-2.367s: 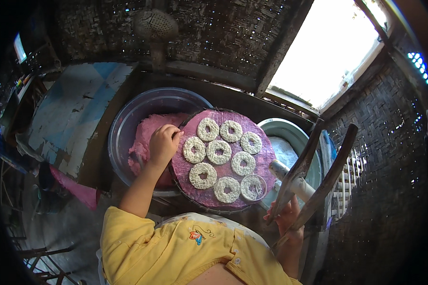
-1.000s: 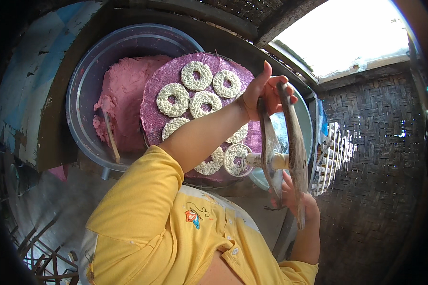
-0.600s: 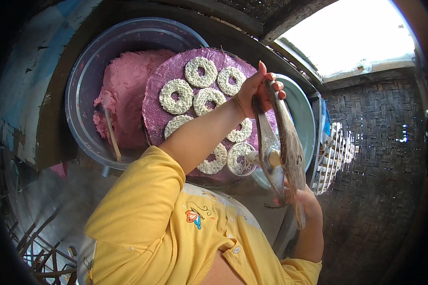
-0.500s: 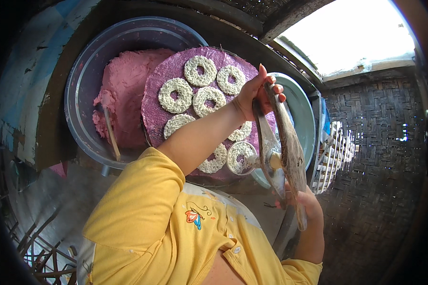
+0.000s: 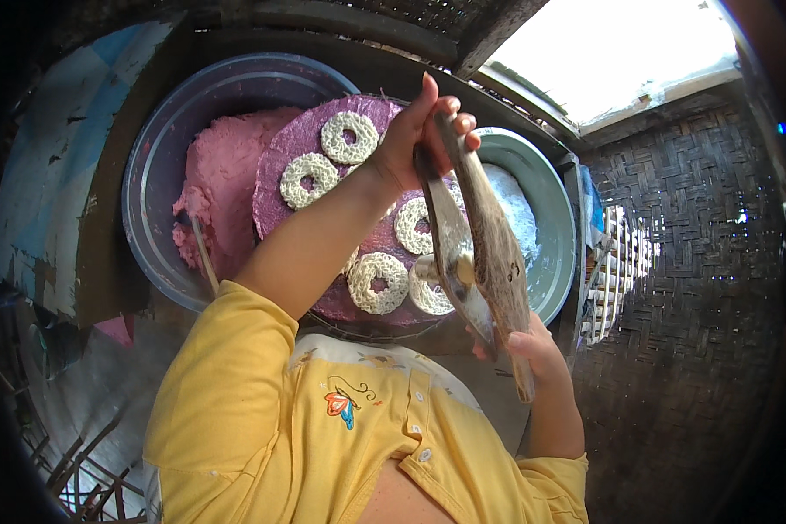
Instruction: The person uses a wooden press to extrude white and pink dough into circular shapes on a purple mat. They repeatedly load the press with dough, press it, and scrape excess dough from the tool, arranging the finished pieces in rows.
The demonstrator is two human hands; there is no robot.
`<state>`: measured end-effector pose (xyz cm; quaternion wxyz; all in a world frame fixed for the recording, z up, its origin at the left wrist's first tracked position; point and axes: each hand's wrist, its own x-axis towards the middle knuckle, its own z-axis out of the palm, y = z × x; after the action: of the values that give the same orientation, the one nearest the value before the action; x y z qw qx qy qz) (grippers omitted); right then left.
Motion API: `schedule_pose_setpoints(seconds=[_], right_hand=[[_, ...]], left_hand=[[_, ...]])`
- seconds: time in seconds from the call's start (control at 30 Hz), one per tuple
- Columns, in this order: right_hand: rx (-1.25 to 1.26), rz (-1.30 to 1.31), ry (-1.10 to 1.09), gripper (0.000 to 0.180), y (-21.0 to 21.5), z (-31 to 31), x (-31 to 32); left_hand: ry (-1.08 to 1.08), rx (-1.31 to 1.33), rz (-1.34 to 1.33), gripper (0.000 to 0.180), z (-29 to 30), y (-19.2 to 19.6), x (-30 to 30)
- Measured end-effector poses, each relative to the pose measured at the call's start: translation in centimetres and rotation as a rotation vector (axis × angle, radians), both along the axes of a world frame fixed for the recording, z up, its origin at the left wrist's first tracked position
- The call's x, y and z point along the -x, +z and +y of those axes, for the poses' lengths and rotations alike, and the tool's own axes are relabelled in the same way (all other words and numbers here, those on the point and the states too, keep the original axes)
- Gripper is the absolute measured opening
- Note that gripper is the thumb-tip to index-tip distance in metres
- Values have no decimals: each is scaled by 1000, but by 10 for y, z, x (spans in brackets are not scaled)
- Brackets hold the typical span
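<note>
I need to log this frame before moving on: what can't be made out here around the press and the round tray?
- Head view: the left hand and forearm cover several lacy rings on the purple round tray.
- The wooden press hides its own nozzle and part of the teal basin.
- The right hand is mostly hidden behind the press handles.
- Top right window is blown out.

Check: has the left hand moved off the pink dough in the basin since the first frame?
Yes. The left hand has crossed rightward over the round purple tray and now grips the top of the wooden press, away from the dough.
</note>
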<state>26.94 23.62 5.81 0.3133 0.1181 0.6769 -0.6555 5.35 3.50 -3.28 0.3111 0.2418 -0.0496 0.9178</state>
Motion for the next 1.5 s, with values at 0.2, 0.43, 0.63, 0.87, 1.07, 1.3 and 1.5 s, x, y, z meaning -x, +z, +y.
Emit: schedule_pose_setpoints(seconds=[0.2, 0.43, 0.63, 0.87, 1.07, 1.3, 1.5], right_hand=[[94, 372, -91, 79, 9, -3, 7], [255, 556, -21, 75, -19, -15, 19], [-953, 686, -78, 20, -50, 6, 31], [-1093, 703, 32, 22, -87, -1, 29], [-1129, 846, 118, 18, -86, -3, 32], [-1048, 837, -123, 15, -77, 7, 38], [-1327, 824, -336, 16, -82, 19, 61]], left_hand=[[-1, 191, 289, 79, -23, 57, 2], [928, 1508, 925, 60, -8, 19, -75], [714, 1095, 443, 37, -111, 6, -117], [1237, 990, 767, 15, -165, 1, -116], [1228, 1101, 646, 14, -173, 6, -136], [1225, 1142, 634, 14, -164, 11, -138], [1155, 1069, 613, 18, -174, 4, -135]])
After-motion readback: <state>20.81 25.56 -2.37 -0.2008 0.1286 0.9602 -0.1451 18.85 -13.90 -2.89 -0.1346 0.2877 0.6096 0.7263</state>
